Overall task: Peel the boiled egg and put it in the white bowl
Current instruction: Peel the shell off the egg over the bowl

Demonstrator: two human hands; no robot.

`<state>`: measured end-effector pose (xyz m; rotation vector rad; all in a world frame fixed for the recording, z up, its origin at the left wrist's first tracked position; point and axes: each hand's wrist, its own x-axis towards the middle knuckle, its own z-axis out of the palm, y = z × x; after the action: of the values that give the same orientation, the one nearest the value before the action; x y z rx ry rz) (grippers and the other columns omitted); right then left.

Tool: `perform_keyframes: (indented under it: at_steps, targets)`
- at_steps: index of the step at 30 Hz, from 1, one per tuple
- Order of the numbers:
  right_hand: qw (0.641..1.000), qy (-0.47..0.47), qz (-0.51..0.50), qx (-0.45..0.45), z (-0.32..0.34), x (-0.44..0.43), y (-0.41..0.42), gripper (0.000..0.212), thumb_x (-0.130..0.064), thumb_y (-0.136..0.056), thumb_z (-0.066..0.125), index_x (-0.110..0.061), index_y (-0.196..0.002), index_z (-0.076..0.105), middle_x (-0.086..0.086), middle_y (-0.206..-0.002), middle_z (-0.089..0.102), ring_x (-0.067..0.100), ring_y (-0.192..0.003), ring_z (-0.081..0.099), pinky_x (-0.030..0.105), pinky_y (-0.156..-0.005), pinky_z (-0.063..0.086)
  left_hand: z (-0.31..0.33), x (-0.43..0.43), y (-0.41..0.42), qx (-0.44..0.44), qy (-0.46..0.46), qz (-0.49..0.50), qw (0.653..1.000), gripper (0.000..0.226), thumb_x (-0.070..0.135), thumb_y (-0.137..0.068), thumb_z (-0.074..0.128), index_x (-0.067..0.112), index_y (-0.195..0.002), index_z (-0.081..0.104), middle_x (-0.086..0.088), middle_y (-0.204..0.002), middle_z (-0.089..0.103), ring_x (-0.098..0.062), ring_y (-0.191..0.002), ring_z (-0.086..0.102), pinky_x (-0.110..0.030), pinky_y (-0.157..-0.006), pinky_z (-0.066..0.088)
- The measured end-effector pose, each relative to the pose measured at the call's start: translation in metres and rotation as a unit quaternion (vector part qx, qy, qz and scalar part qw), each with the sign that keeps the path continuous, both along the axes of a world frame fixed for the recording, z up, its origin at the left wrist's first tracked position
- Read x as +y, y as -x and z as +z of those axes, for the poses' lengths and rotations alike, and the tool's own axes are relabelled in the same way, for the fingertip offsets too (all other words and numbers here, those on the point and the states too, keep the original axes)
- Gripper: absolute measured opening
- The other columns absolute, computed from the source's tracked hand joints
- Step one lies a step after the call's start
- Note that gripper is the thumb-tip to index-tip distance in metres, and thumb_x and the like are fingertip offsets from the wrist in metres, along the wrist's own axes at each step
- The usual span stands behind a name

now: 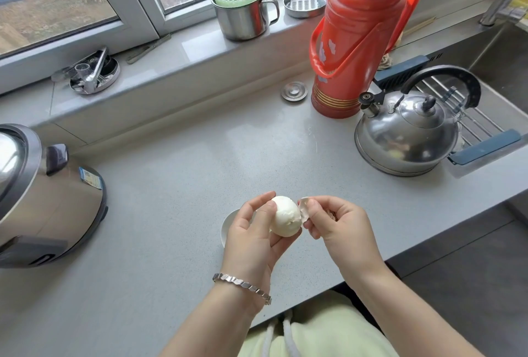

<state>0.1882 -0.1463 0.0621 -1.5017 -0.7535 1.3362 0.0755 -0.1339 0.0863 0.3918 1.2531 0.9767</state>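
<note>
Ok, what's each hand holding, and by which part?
The left hand holds the egg, thumb on its upper left side, fingers beneath it. The right hand pinches a shell piece by its right edge.

— Where are the hands?
— Low in the middle of the frame, close together. The left hand [254,233] cups the egg [285,218], with the thumb against its upper left and the fingers curled beneath.
— And the right?
— The right hand [335,222] is just to the right. Its thumb and forefinger pinch a piece of shell [303,209] lying against the egg's side, and the other fingers are curled in.
— The arms?
— Both forearms are bare. They rise from the bottom edge and converge. A bracelet [243,283] circles the left wrist.
</note>
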Motion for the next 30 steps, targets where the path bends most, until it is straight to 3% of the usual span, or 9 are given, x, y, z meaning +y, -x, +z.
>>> perform_keyframes:
  at_steps: [5, 8, 11, 15, 20, 25, 27, 30]
  targets:
    - [0.978, 0.036, -0.02, 0.206, 0.004, 0.004, -0.005, 0.017, -0.012, -0.087, 0.053, -0.006, -0.076, 0.064, -0.003, -0.052, 0.056, 0.004, -0.044, 0.046, 0.01, -0.048, 0.043, 0.004, 0.006, 0.006, -0.075, 0.005, -0.016, 0.997, 0.017, 0.007, -0.09, 0.044, 0.008, -0.101, 0.057, -0.018, -0.088, 0.066, -0.027, -0.065, 0.068, -0.035, -0.066, 0.058]
    - [0.964, 0.04, -0.022, 0.26, 0.007, 0.007, -0.011, 0.018, -0.014, -0.088, 0.05, -0.007, -0.076, 0.062, -0.001, -0.057, 0.058, 0.007, -0.05, 0.049, 0.012, -0.048, 0.045, 0.005, 0.009, 0.01, -0.128, 0.027, -0.024, 0.991, 0.02, 0.009, -0.092, 0.041, 0.006, -0.104, 0.056, -0.025, -0.095, 0.062, -0.035, -0.071, 0.069, -0.034, -0.061, 0.06]
    - [0.969, 0.043, -0.018, 0.241, 0.007, 0.008, -0.019, 0.025, -0.016, -0.09, 0.046, -0.009, -0.071, 0.061, 0.001, -0.059, 0.061, 0.012, -0.052, 0.051, 0.015, -0.05, 0.047, 0.005, 0.012, 0.014, -0.156, 0.043, -0.05, 0.985, 0.023, 0.014, -0.089, 0.047, 0.004, -0.107, 0.058, -0.027, -0.101, 0.061, -0.037, -0.078, 0.069, -0.035, -0.064, 0.06]
    - [0.983, 0.028, 0.03, 0.181, 0.007, 0.008, -0.025, 0.031, -0.042, -0.077, 0.054, -0.016, -0.061, 0.062, 0.002, -0.059, 0.059, 0.011, -0.05, 0.05, 0.017, -0.053, 0.045, 0.006, 0.014, 0.016, -0.157, 0.03, -0.077, 0.984, 0.041, 0.017, -0.069, 0.061, 0.005, -0.109, 0.058, -0.025, -0.102, 0.061, -0.038, -0.088, 0.068, -0.037, -0.072, 0.059]
    - [0.983, 0.042, 0.071, 0.166, 0.007, 0.009, -0.02, 0.019, -0.03, -0.063, 0.066, -0.013, -0.071, 0.063, 0.004, -0.062, 0.061, 0.012, -0.052, 0.048, 0.015, -0.052, 0.045, 0.004, 0.015, 0.014, -0.076, 0.003, -0.105, 0.992, 0.042, 0.012, -0.072, 0.063, 0.008, -0.114, 0.057, -0.02, -0.101, 0.066, -0.031, -0.086, 0.068, -0.033, -0.071, 0.059]
    - [0.989, 0.041, 0.082, 0.116, 0.005, 0.012, -0.012, 0.04, -0.037, -0.056, 0.071, -0.013, -0.088, 0.07, -0.006, -0.057, 0.059, 0.006, -0.048, 0.047, 0.021, -0.064, 0.046, 0.001, 0.015, 0.01, 0.04, -0.016, -0.133, 0.99, 0.03, 0.015, -0.08, 0.064, 0.015, -0.109, 0.06, -0.014, -0.102, 0.067, -0.023, -0.088, 0.067, -0.035, -0.075, 0.058]
    - [0.993, 0.031, 0.076, 0.087, 0.004, 0.012, -0.01, 0.04, -0.039, -0.057, 0.071, -0.017, -0.09, 0.072, -0.01, -0.053, 0.058, 0.004, -0.048, 0.048, 0.022, -0.067, 0.046, 0.002, 0.014, 0.008, 0.057, -0.03, -0.144, 0.987, 0.028, 0.016, -0.08, 0.064, 0.015, -0.108, 0.059, -0.011, -0.099, 0.067, -0.017, -0.081, 0.069, -0.033, -0.075, 0.059]
    - [0.997, -0.01, 0.073, 0.03, 0.005, 0.01, -0.008, 0.025, -0.038, -0.066, 0.066, -0.024, -0.084, 0.073, -0.012, -0.048, 0.055, 0.002, -0.048, 0.047, 0.013, -0.059, 0.044, 0.003, 0.014, 0.005, 0.067, -0.036, -0.141, 0.987, 0.029, 0.015, -0.08, 0.064, 0.014, -0.109, 0.058, -0.01, -0.094, 0.067, -0.011, -0.073, 0.069, -0.031, -0.074, 0.059]
